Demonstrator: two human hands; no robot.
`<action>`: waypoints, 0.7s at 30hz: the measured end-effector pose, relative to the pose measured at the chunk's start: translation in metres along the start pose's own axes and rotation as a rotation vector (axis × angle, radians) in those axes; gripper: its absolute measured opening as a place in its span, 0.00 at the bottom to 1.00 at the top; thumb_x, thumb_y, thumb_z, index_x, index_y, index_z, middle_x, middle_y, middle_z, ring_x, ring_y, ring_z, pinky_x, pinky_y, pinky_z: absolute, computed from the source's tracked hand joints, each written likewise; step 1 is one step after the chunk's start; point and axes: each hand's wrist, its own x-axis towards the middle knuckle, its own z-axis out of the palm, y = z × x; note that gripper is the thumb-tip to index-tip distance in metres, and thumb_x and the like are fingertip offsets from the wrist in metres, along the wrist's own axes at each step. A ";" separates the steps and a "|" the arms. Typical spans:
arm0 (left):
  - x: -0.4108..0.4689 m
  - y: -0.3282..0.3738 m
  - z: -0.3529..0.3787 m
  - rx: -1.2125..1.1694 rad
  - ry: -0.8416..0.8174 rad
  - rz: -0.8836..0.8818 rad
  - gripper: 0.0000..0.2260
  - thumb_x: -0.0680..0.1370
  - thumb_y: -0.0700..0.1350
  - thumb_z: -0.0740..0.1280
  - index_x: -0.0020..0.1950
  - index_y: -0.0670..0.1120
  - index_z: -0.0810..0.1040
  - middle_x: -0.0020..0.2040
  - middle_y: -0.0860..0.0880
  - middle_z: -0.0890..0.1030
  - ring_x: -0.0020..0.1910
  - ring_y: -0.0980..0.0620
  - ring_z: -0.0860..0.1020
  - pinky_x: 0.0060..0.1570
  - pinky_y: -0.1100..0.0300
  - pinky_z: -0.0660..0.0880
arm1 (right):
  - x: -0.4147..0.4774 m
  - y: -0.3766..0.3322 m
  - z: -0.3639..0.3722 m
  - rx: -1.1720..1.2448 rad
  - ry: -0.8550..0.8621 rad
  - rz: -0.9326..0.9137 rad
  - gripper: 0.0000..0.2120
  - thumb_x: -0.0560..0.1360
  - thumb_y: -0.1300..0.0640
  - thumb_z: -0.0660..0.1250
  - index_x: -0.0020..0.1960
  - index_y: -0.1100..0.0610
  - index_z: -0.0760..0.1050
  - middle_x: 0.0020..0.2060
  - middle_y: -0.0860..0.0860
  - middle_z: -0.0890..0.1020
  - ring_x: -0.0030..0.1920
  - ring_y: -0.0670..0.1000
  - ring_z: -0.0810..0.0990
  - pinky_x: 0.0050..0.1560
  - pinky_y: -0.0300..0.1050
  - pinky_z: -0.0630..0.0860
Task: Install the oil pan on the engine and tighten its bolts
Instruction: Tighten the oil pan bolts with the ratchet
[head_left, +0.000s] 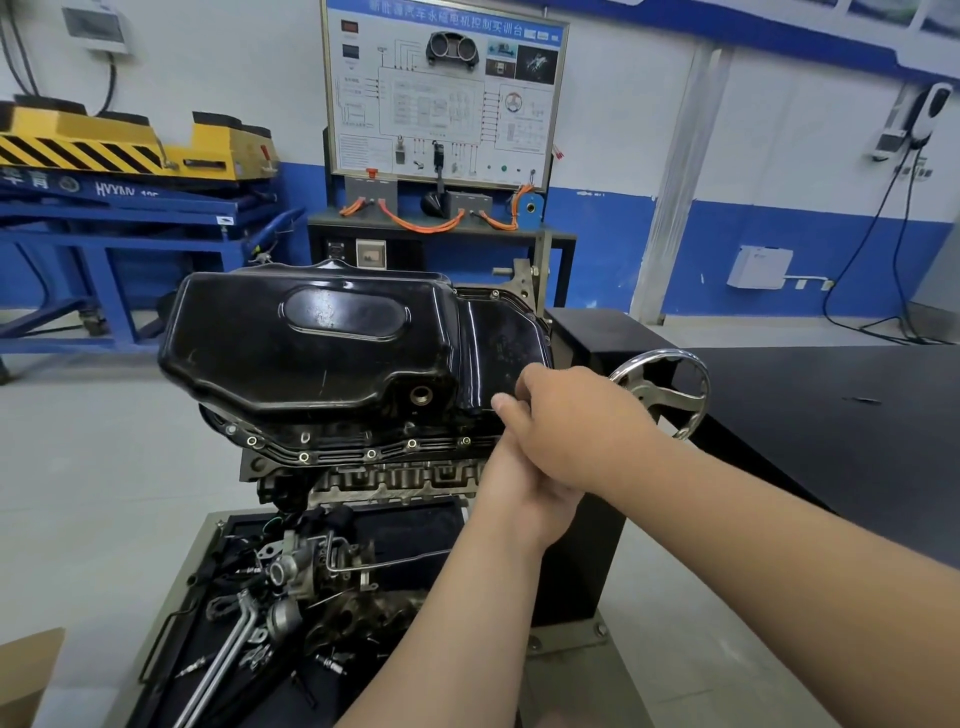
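Twice failed to read a grip: found right hand curled over left hand, contents hidden, at near corner of oil pan. Noted it seated on engine, flange bolts showing; feared cross-threading from blind, angled tightening.

Engine stand with its parts tray, beside a black worktop

The grey stand stood on the pale floor and carried the engine, with the black oil pan seated on top of it. In the stand's low tray, under the engine, lay a jumble of loose parts: a metal pump-like housing, a bent steel pipe and a few spark plugs. The worktop to the right bore one small dark item.
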 end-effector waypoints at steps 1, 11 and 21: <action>0.000 -0.001 -0.002 0.039 -0.011 -0.010 0.16 0.82 0.49 0.56 0.66 0.42 0.71 0.53 0.41 0.81 0.51 0.45 0.79 0.58 0.55 0.69 | -0.001 0.004 -0.002 -0.159 0.066 -0.150 0.19 0.78 0.39 0.48 0.48 0.52 0.69 0.32 0.47 0.73 0.33 0.50 0.75 0.33 0.45 0.73; -0.004 -0.006 -0.016 -0.178 -0.135 -0.022 0.18 0.81 0.53 0.57 0.65 0.44 0.75 0.54 0.44 0.79 0.51 0.48 0.77 0.56 0.54 0.71 | -0.002 0.004 -0.007 0.343 -0.204 0.242 0.17 0.80 0.48 0.57 0.45 0.59 0.77 0.32 0.55 0.80 0.33 0.54 0.80 0.35 0.44 0.76; -0.001 -0.004 -0.010 -0.155 -0.048 -0.043 0.13 0.80 0.52 0.62 0.53 0.46 0.80 0.50 0.46 0.84 0.49 0.51 0.80 0.49 0.58 0.75 | 0.001 0.023 -0.015 -0.181 -0.012 -0.299 0.18 0.78 0.40 0.46 0.45 0.51 0.68 0.31 0.46 0.73 0.33 0.48 0.76 0.28 0.42 0.65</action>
